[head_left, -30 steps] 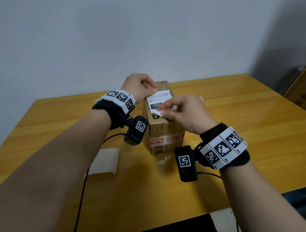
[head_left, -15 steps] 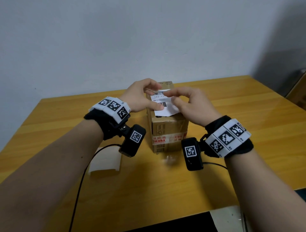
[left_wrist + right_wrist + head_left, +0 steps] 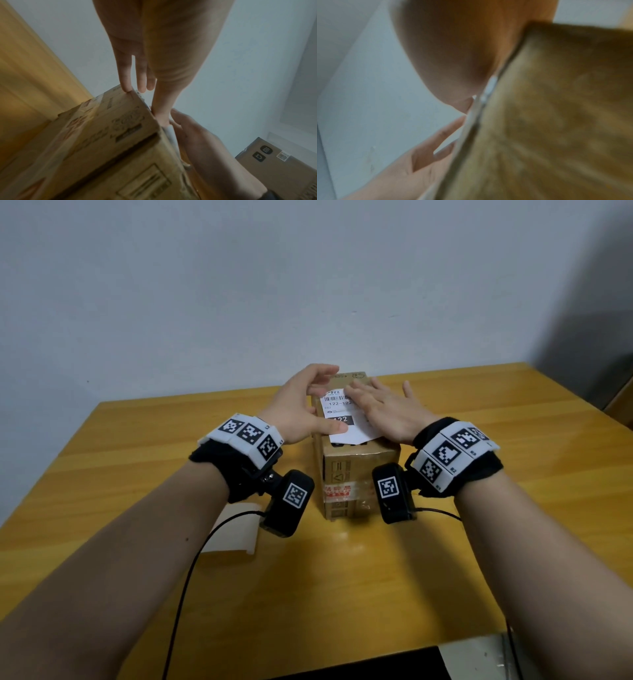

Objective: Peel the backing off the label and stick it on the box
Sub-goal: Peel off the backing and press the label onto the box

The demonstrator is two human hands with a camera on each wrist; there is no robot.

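A brown cardboard box (image 3: 359,474) stands on end in the middle of the wooden table (image 3: 342,577). The white printed label (image 3: 337,419) lies on the box's top face. My right hand (image 3: 383,405) lies flat on the label's right half, fingers straight and spread. My left hand (image 3: 301,409) rests against the box's left edge, its thumb (image 3: 334,426) pressing the label's near left corner, fingers straight. The left wrist view shows the box (image 3: 111,142) from its side, with my left fingers (image 3: 126,75) on its upper edge. In the blurred right wrist view the box (image 3: 556,121) fills the right.
A pale sheet of backing paper (image 3: 236,529) lies on the table left of the box, under my left wrist. Black cables (image 3: 191,570) run from both wrist cameras. A second cardboard box (image 3: 278,162) stands off to the right near the wall.
My right hand let go of the label's edge and flattened onto it. The label now lies on the box top instead of being lifted. My left fingers straightened.
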